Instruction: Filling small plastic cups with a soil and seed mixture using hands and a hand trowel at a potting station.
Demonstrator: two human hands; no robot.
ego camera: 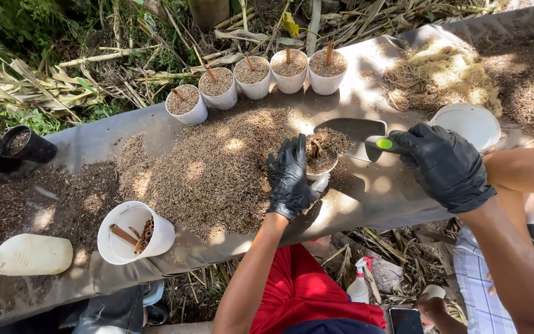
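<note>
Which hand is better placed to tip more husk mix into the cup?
Probably the right hand: it grips the trowel, whose blade sits at the cup rim. The left hand is steadying that cup.

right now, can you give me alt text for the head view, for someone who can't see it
A black-gloved left hand steadies a small white pot of brown husk mix while the gloved right hand holds a trowel over it. Five filled pots, each with a stick, line the far edge of the grey sheet.
</note>
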